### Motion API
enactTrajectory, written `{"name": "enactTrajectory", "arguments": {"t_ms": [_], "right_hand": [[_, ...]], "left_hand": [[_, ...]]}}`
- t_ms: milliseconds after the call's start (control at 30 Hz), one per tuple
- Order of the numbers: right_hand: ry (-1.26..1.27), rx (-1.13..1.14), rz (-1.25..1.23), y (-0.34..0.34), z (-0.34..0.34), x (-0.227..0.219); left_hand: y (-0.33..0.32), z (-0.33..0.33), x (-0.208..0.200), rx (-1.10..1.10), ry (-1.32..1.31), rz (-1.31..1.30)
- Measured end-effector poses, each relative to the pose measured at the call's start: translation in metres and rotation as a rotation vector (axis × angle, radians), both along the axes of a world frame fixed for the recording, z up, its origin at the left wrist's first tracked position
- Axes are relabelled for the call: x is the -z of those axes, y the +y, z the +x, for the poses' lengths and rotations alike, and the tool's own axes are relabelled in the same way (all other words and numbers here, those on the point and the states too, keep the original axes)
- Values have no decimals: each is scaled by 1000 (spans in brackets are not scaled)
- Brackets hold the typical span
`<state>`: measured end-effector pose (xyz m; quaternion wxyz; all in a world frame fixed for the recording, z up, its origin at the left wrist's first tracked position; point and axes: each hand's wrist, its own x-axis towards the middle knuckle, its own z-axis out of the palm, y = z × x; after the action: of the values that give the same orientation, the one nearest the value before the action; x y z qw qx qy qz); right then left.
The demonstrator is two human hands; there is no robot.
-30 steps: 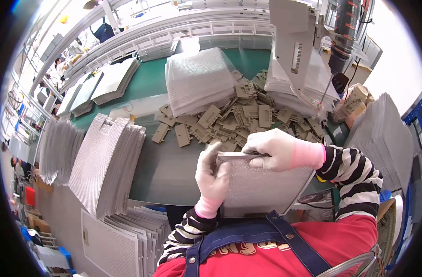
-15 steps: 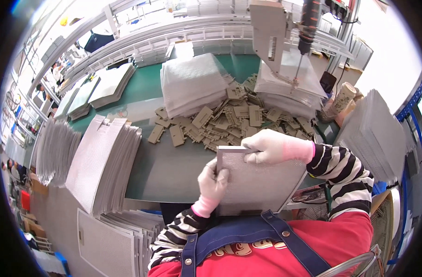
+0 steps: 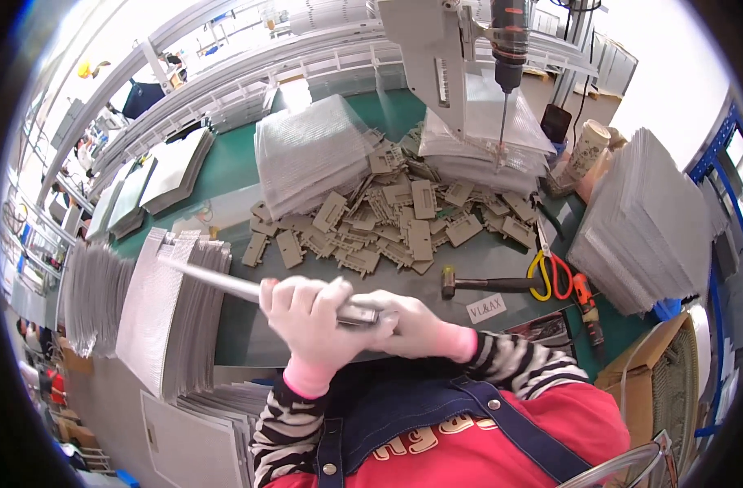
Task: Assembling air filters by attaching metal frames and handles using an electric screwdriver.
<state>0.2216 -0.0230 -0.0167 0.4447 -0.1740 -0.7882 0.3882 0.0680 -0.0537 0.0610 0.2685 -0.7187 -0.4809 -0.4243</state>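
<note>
A thin, flat, silver-grey metal panel (image 3: 225, 282) is up in the air over the front of the bench (image 3: 243, 329), which has a green and grey top. We see the panel almost from its thin side, so it looks like a long stick. Its far end points left, in front of the tall stack of silver mesh panels (image 3: 156, 325).

The left hand (image 3: 305, 315), in a white glove with a pink cuff, has its grip wrapped around the panel close to the near end. The right hand (image 3: 420, 325), in the same kind of glove, is at that near end, just beside the left one. Its fingers are bent, but they are blurry and partly hidden, so I cannot tell if its grip is holding on.

Behind the hands is a big messy pile of flat, beige plastic pieces (image 3: 371, 228). At the back of the pile are a left stack of see-through, whitish sheets (image 3: 310, 150) and a second one to its right (image 3: 485, 114). A hammer with a black handle (image 3: 493, 284) lies to the right of the pile's front. Its handle end is by the scissors with yellow and red handles (image 3: 540, 276). A small white card (image 3: 486, 308) lies just in front of the hammer. An orange and black tool (image 3: 585, 301) is near the scissors.
</note>
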Motion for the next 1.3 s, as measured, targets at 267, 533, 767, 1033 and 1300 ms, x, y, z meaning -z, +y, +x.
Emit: {"name": "enactTrajectory", "arguments": {"t_ms": [267,533,767,1033,1300], "right_hand": [[-627,618,11,32,136,19],[-881,543,122,20,132,59],[-339,450,-57,41,115,-152],[-771,136,449,79,97,-179],[-660,85,318,79,99,-167]], "left_hand": [[29,14,-6,120,-62,0],[42,47,-14,231,-284,97],[63,52,-2,147,-172,-50],[78,56,-3,228,-199,51],[83,58,-2,260,-227,80]]}}
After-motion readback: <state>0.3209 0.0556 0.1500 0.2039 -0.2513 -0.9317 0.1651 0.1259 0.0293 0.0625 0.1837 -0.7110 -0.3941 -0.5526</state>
